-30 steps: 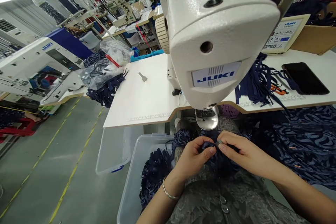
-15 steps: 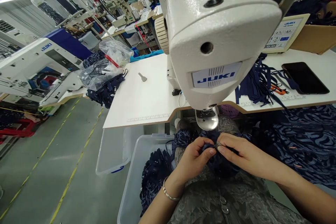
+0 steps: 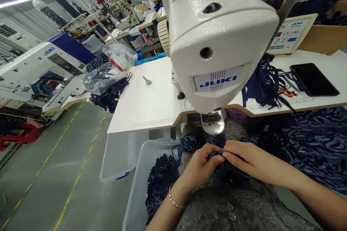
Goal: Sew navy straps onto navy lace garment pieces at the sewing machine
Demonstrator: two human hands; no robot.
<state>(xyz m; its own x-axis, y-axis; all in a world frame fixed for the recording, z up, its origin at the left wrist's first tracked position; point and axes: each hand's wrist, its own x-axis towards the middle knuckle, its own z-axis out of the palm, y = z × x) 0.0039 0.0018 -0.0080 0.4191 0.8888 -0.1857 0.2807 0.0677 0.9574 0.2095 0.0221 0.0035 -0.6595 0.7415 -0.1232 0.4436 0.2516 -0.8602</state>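
Note:
My left hand point(image 3: 204, 162) is closed in a pinch on dark blue patterned fabric point(image 3: 190, 143), which lies bunched over my lap. Fingertip to fingertip with it, my right hand point(image 3: 242, 156) is closed too, around a small greyish piece point(image 3: 222, 151) at the fabric's edge. What this piece is stays too small and covered to make out. Just beyond both hands is the sewing machine point(image 3: 217, 47), its metal work arm point(image 3: 213, 124) jutting out above the fabric.
A clear plastic bin point(image 3: 132, 191) with navy pieces point(image 3: 161, 180) stands to my left. The white table point(image 3: 151, 97) carries a flat metal piece point(image 3: 146, 80), navy strips point(image 3: 261, 86), orange-handled snips point(image 3: 287, 92) and a phone point(image 3: 314, 79). More patterned fabric point(image 3: 311, 144) hangs at right.
My view has shifted slightly, so the machine head appears a little further left. Both hands keep their pinch near the same place, with the fingertips slightly moved.

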